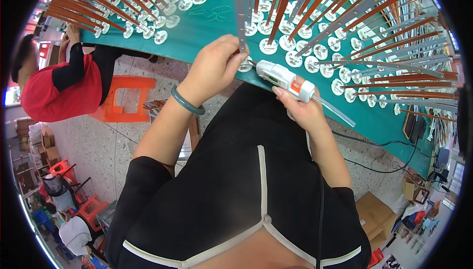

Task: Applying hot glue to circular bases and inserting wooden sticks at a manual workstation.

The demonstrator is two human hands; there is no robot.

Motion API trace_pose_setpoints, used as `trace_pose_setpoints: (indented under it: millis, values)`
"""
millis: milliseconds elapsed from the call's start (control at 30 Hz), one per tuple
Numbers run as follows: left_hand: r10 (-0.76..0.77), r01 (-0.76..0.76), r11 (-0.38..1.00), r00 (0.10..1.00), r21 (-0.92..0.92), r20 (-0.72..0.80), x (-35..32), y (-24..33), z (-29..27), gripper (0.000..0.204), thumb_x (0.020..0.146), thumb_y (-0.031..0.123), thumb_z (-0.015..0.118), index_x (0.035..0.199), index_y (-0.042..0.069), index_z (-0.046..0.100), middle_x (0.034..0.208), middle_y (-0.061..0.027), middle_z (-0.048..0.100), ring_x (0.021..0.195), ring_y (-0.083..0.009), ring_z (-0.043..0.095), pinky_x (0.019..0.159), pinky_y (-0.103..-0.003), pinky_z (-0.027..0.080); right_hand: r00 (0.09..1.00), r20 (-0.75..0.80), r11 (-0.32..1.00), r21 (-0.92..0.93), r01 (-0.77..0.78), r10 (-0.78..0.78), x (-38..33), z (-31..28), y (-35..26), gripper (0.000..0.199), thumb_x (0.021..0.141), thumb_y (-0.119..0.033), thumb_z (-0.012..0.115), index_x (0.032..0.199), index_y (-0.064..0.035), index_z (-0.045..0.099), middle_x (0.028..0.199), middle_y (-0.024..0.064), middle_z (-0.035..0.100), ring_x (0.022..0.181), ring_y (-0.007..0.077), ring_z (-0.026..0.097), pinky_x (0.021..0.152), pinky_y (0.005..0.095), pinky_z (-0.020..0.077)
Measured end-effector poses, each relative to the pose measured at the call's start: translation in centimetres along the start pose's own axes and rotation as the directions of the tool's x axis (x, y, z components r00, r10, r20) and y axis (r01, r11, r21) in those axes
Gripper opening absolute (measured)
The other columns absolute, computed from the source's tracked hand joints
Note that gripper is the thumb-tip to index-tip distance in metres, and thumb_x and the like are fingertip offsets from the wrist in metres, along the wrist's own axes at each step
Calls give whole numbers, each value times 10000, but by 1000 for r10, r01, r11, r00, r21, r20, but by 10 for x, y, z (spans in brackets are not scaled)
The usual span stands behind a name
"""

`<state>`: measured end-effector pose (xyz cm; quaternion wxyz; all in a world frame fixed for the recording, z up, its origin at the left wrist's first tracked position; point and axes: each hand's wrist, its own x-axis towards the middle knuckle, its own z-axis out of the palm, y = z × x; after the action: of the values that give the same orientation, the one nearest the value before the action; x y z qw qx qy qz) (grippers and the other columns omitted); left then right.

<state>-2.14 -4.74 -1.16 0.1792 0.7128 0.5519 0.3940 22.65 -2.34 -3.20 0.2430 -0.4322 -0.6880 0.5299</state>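
My right hand (304, 108) is closed around a white glue gun (281, 77) with orange parts. A clear glue stick (337, 110) sticks out of its back end. The gun's nozzle points left, close to a round white base (245, 65) at the table's near edge. My left hand (217, 67) pinches the lower end of a grey LED strip (241, 17) that stands upright over that base. Whether the strip touches the base is hidden by my fingers.
Several upright brown and grey strips on round white bases (293, 59) crowd the green table (219, 12). A person in red (59, 91) sits at the left beside an orange stool (128, 99). Black cables (374, 143) hang at the right, above a cardboard box (377, 215).
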Motion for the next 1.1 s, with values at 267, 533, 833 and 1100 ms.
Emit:
trace_pose_setpoints:
  millis: [267,533,833,1100]
  values:
    - [-86,92,983,995,-160,40,3,10,4,72,907,39,610,957,-3,580,887,-133,548,759,-285,598,702,-355,491,998,-13,998,-32,54,-55,-2,-1,4,331,874,-302,728,964,5,643,757,169,650,667,297,609,650,382,480]
    - [-42,53,995,991,-88,128,6,6,-7,45,911,-25,576,955,-22,567,941,-97,572,824,-206,586,752,-306,489,992,-31,988,-93,120,-123,-1,-1,-1,326,872,-311,724,909,-2,622,726,159,631,645,305,599,625,391,468]
    - [6,21,991,978,-131,206,4,6,-13,106,905,-47,543,1002,-8,559,951,-116,557,866,-240,578,789,-329,474,998,42,987,-150,52,-46,1,1,-2,308,889,-202,725,1103,10,665,844,114,703,742,139,602,698,303,495]
    - [54,-30,994,972,-106,228,5,4,-12,138,911,-64,530,1034,-6,554,975,-131,563,889,-265,581,809,-345,480,996,37,968,-238,84,-78,3,2,-6,320,874,-245,735,1049,14,668,838,148,697,725,199,633,688,337,499]
